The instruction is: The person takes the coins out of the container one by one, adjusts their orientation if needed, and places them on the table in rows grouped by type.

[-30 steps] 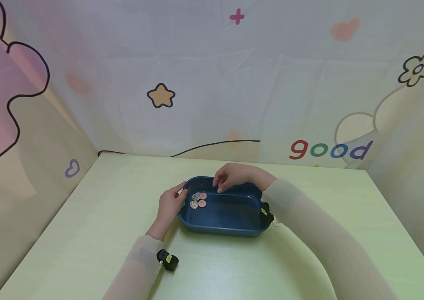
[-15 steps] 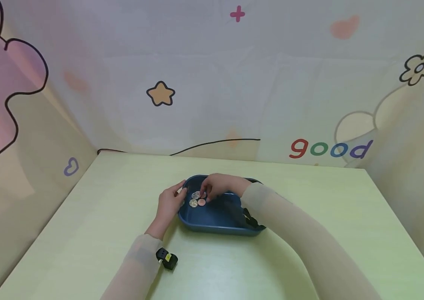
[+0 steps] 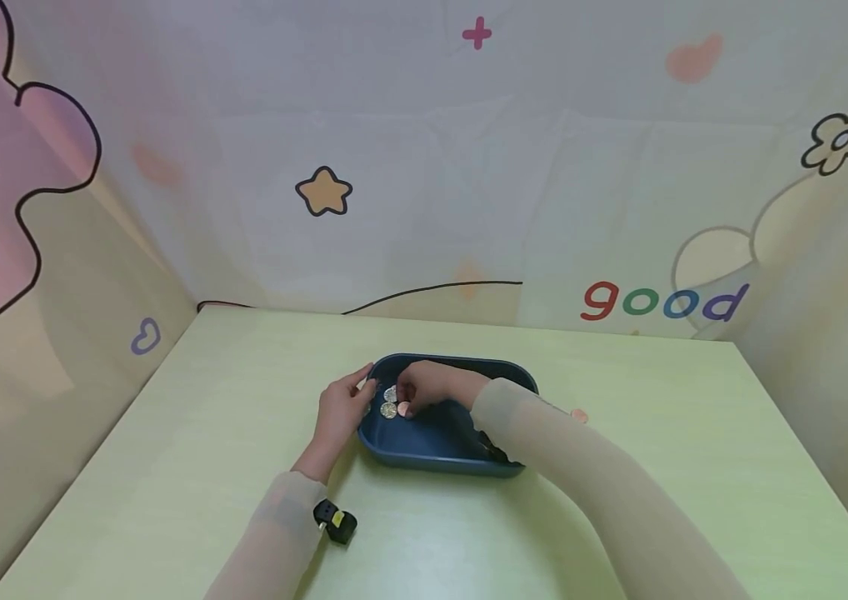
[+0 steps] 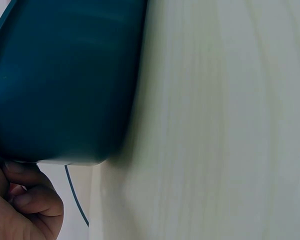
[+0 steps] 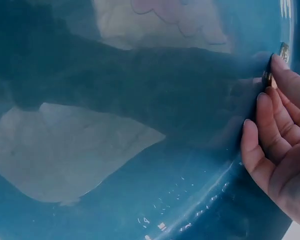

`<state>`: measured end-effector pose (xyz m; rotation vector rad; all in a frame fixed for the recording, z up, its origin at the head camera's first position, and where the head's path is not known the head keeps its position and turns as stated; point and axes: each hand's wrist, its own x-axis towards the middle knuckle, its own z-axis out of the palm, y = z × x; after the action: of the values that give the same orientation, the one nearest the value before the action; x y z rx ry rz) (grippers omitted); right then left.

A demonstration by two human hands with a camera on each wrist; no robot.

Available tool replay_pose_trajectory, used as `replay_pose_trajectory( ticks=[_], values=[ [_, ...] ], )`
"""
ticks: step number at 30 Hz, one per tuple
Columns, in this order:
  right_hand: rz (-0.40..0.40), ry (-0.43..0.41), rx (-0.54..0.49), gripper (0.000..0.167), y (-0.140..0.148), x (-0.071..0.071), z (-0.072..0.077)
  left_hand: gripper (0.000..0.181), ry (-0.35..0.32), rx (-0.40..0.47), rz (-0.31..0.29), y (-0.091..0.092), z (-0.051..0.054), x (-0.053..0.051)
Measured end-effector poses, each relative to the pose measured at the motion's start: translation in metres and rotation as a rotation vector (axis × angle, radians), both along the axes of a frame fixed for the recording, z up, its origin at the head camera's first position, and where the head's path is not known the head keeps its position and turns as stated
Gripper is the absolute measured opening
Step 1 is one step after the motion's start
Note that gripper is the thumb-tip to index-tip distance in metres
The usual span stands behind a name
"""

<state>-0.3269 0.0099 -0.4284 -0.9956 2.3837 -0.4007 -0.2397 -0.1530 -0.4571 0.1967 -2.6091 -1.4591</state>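
At far left a pink cloud (image 3: 12,167) outlined in black is printed on the fabric backdrop (image 3: 424,225), above a pale wood-grain tabletop (image 3: 169,450). A pale sleeve (image 3: 262,533) with a black wrist camera (image 3: 336,522) leads to the left hand (image 3: 341,408), which grips the left end of a dark blue tray (image 3: 431,463), thumb at the rim and fingers curled outside. Inside, near that end, lie a silver coin (image 3: 391,394), a second silver coin (image 3: 389,410) just below it, and a copper coin (image 3: 403,409) beside the second. The right hand (image 3: 431,385) reaches in, fingers bent, thumb and fingertips at the copper coin; whether they pinch it I cannot tell. Right of the tray, just beyond the right sleeve (image 3: 581,467), another copper coin (image 3: 579,415) lies on the tabletop. The colourful word "good" (image 3: 664,302) is printed behind.
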Motion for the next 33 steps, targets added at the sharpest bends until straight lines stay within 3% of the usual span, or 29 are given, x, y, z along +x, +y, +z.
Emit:
replay_pose_trajectory(
  ticks=[15, 20, 27, 33],
  values=[
    [0.033, 0.102, 0.005, 0.014, -0.003, 0.002, 0.001, 0.041, -0.005, 0.014, -0.003, -0.001, -0.002, 0.0],
    [0.019, 0.091, -0.005, 0.007, -0.003, 0.001, 0.005, 0.04, -0.002, 0.008, -0.003, 0.0, -0.002, 0.0],
    [0.0, 0.009, -0.085, 0.01, 0.005, 0.002, 0.032, 0.04, 0.01, 0.007, -0.011, 0.0, 0.0, 0.0],
    [0.003, 0.017, -0.13, 0.011, 0.016, 0.007, 0.062, 0.04, 0.023, 0.009, -0.001, -0.001, 0.0, 0.001]
  ],
)
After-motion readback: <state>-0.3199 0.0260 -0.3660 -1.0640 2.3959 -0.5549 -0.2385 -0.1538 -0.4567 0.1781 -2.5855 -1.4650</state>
